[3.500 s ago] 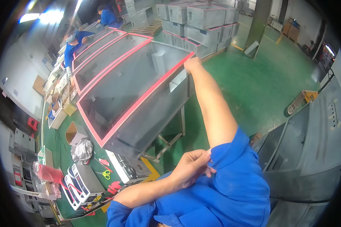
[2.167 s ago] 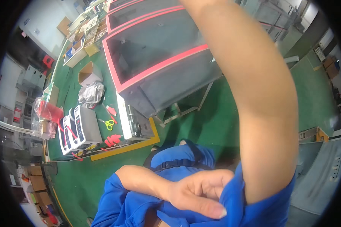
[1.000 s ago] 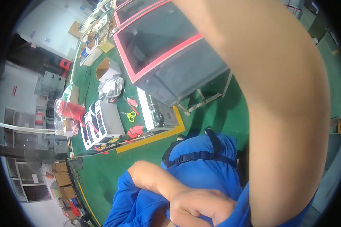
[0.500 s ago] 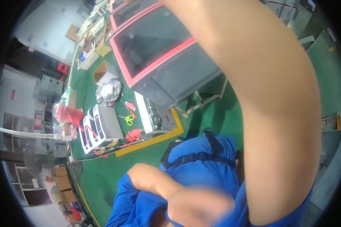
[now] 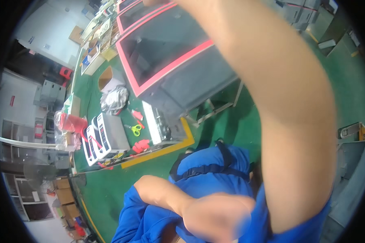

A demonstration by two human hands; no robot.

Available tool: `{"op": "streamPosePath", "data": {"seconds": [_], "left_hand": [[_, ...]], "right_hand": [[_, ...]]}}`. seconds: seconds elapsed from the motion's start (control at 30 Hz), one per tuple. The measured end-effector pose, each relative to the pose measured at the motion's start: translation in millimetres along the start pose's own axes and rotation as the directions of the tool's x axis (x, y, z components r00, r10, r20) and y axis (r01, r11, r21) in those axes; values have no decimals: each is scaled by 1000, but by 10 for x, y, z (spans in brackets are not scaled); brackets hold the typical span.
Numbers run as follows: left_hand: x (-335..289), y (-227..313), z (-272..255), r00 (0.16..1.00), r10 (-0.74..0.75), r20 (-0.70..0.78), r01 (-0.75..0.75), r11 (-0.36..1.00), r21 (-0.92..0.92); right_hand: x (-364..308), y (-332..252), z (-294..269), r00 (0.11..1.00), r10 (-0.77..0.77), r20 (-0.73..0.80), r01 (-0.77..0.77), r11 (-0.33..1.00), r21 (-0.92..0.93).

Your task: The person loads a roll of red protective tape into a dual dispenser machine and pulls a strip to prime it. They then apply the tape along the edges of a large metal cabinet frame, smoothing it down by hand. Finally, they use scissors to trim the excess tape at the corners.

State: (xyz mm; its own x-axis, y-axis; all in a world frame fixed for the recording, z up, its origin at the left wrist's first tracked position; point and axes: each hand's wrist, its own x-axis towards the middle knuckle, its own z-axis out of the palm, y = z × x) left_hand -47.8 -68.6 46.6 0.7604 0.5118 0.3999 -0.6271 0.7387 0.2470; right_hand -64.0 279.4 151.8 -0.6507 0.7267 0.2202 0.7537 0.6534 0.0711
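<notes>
My left arm is bent across my blue jacket, and my left hand is close to my chest, too blurred for the fingers to be made out. On the right, my bare right arm is raised and reaches toward the top edge. Only a sliver of my right hand shows there, in front of the grey cabinets with red-framed dark panels. Its fingers are cut off by the picture's edge, so any grip is hidden. A black strap with a buckle crosses my jacket.
Left of the cabinets, a green-topped bench holds green-handled scissors, white-and-grey devices, a crumpled silvery bag and an open carton. Yellow tape marks its near edge. Stacked cardboard boxes stand at lower left.
The view has shifted slightly. My right arm has moved a little to the left in the picture, and slightly more of the right hand shows at the top. My left hand has turned a little.
</notes>
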Motion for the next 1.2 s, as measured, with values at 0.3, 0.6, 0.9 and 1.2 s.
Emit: {"op": "streamPosePath", "data": {"seconds": [0.3, 0.6, 0.9, 1.2], "left_hand": [[320, 109, -7, 936, 118, -333, -90, 991, 98], [330, 168, -92, 923, 167, -347, -121, 981, 150], [340, 254, -76, 847, 138, -513, -29, 977, 213], [362, 280, -142, 821, 158, -548, -26, 970, 242]], "right_hand": [[-425, 310, 562, 964, 198, 175, -219, 969, 112], [-436, 309, 803, 954, 196, 228, -231, 963, 141], [-383, 311, 1057, 941, 180, 287, -220, 969, 113], [-362, 369, 1263, 946, 182, 267, -221, 968, 122]]}}
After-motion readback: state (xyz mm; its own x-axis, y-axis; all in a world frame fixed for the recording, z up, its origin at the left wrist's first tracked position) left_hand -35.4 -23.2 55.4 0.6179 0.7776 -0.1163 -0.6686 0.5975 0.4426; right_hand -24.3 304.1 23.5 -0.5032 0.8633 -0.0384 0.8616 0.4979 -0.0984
